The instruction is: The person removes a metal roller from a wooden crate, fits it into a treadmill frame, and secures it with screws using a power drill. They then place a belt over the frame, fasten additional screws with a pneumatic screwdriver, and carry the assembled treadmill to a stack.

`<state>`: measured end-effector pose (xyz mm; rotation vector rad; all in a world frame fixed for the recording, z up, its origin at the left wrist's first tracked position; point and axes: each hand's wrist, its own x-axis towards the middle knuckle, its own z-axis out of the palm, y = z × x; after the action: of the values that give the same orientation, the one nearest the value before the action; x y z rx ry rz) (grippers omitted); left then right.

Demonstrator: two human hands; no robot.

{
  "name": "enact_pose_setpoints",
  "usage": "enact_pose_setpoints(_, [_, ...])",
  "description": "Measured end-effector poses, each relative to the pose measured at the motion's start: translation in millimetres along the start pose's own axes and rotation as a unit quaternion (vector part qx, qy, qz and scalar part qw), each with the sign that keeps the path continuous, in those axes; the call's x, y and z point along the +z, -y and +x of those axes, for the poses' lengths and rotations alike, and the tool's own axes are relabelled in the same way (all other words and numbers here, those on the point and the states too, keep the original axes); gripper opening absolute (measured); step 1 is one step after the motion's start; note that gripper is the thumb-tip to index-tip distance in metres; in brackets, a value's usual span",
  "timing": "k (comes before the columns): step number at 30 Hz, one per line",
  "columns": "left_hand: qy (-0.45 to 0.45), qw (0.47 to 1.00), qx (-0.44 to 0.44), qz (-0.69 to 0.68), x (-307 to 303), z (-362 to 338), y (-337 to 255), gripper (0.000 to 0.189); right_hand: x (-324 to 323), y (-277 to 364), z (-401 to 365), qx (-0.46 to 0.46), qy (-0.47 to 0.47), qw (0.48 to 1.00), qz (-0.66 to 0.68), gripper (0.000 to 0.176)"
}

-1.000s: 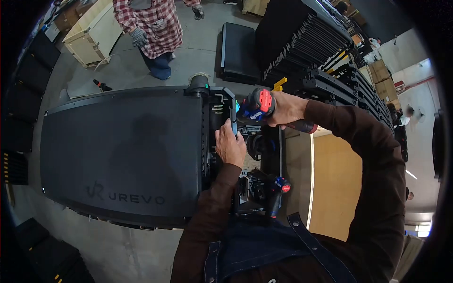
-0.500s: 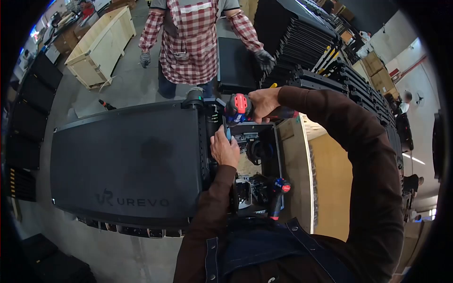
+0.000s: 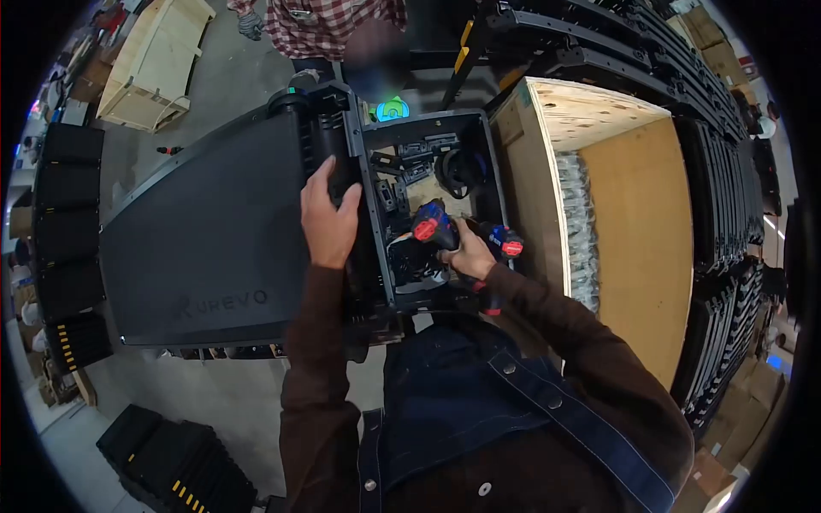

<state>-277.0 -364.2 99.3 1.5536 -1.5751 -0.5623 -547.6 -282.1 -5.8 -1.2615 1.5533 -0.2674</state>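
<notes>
My right hand [image 3: 472, 255] is wrapped round a power drill [image 3: 432, 224] with a red rear end, over the near part of a black bin [image 3: 499, 184]. A second power drill [image 3: 505, 243] lies beside it at the bin's right side. Black parts [image 3: 416, 154] and a dark coil [image 3: 459, 173] are inside the bin. My left hand [image 3: 330, 218], fingers apart and holding nothing, is over the right end of a black treadmill [image 3: 222, 218] marked UREVO, near its roller [image 3: 329, 141].
An open wooden crate [image 3: 637, 248] with wrapped items [image 3: 579, 231] stands right of the bin. Another crate [image 3: 158, 64] is at the upper left. Beyond the treadmill stands a person in a checked apron [image 3: 329, 26]. Black panels [image 3: 180, 457] are stacked at the lower left.
My right hand has brought the drill from the treadmill's far corner back to the near part of the bin. My left hand has left the frame edge and opened. The view has shifted.
</notes>
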Motion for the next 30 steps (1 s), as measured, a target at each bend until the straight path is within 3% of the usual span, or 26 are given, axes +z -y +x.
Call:
enact_pose_setpoints(4, [-0.009, 0.975, 0.008, 0.223, -100.0, -71.1, 12.5, 0.044, 53.2, -40.4, 53.9, 0.028, -0.07, 0.993, -0.091, 0.09])
enact_pose_setpoints(8, [-0.014, 0.939, 0.003, 0.345, -143.9, -135.0, 73.2, 0.047, 71.8, -41.2, 71.9, 0.064, -0.089, 0.989, -0.1, 0.085])
enact_pose_setpoints(17, [-0.075, 0.945, 0.007, 0.32, -146.9, -144.0, 80.8, 0.049, 87.3, -64.3, 70.2, 0.093, -0.146, 0.976, -0.134, 0.074])
enact_pose_setpoints(18, [-0.081, 0.95, 0.012, 0.3, -148.5, -146.2, 82.1, 0.05, 88.8, -77.2, 65.3, 0.097, -0.154, 0.979, -0.09, 0.07])
enact_pose_setpoints(20, [-0.071, 0.951, 0.02, 0.3, -153.6, -147.9, 83.5, 0.051, 75.5, -125.8, 70.8, 0.068, -0.193, 0.967, -0.155, 0.059])
enact_pose_setpoints(22, [-0.071, 0.962, 0.045, 0.259, -159.6, -151.1, 89.4, 0.054, 70.7, -97.4, 24.0, -0.042, -0.309, 0.949, -0.054, 0.053])
enact_pose_setpoints(25, [-0.047, 0.983, 0.093, 0.154, -176.5, -154.9, 104.5, 0.056, 104.2, 45.6, -77.1, -0.112, -0.408, 0.893, 0.154, 0.036])
enact_pose_setpoints(27, [-0.026, 0.985, 0.128, 0.116, -185.6, -159.3, 119.4, 0.057, 144.5, 104.9, -119.1, -0.204, -0.389, 0.876, 0.198, 0.03])
enact_pose_setpoints(29, [0.019, 0.983, 0.153, 0.102, -195.6, -158.4, 129.0, 0.057, 193.9, 132.4, -142.5, -0.182, -0.295, 0.908, 0.235, 0.024])
enact_pose_setpoints(30, [0.02, 0.982, 0.158, 0.103, -205.6, -159.9, 136.0, 0.057, 224.9, 137.5, -146.5, -0.108, -0.198, 0.926, 0.302, 0.027])
